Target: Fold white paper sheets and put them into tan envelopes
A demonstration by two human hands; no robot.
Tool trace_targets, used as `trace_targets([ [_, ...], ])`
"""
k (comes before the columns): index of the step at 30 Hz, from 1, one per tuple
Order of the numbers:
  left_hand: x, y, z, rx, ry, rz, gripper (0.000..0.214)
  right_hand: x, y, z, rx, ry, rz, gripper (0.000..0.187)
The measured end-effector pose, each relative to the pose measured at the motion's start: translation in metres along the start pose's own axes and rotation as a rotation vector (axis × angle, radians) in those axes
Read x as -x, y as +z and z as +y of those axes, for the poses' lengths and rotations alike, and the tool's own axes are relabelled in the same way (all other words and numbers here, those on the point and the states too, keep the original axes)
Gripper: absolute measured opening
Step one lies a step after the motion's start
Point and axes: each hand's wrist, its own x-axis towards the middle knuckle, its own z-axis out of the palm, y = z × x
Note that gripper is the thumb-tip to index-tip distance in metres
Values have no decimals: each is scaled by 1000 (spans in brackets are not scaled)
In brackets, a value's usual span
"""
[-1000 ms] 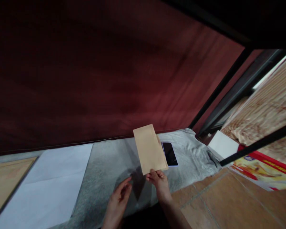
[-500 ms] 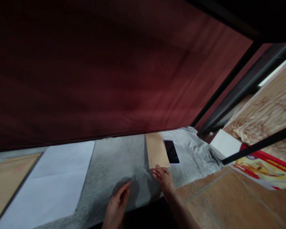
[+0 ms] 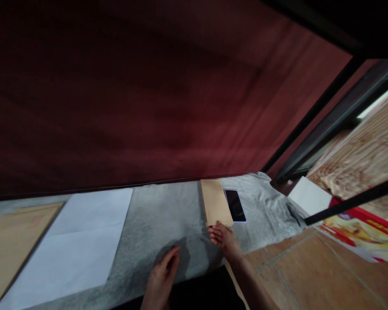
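A tan envelope (image 3: 215, 202) lies flat on the grey cloth (image 3: 161, 219), beside a black phone (image 3: 235, 205) on its right. My right hand (image 3: 224, 237) rests at the envelope's near end, fingertips touching its edge, fingers loosely spread. My left hand (image 3: 162, 275) hovers low over the cloth nearer to me, fingers stretched out and holding nothing. A large white sheet of paper (image 3: 80, 234) lies to the left.
A brown board or large envelope (image 3: 16, 239) lies at the far left. A dark red wall rises behind the cloth. On the right are tiled floor (image 3: 310, 271), a white box (image 3: 308, 196), a red and yellow printed sheet (image 3: 358, 232) and black metal bars.
My right hand lowered the raised envelope onto the cloth beside the phone and now only touches its near edge. My left hand stayed low and barely shifted.
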Motion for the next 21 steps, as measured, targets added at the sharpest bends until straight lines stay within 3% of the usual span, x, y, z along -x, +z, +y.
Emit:
trace_targets([
  [9, 6, -6, 5, -116, 125, 19, 34, 0, -5, 3, 58, -12, -24, 33],
  [14, 8, -46, 2, -528, 232, 310, 37, 5, -3, 27, 320, -250, -62, 51],
  [18, 12, -91, -2, -896, 26, 547, 50, 12, 1, 49, 694, -489, -113, 57],
  [21, 21, -114, -9, -1056, -204, 579, 61, 14, 4, 55, 909, -639, -136, 52],
])
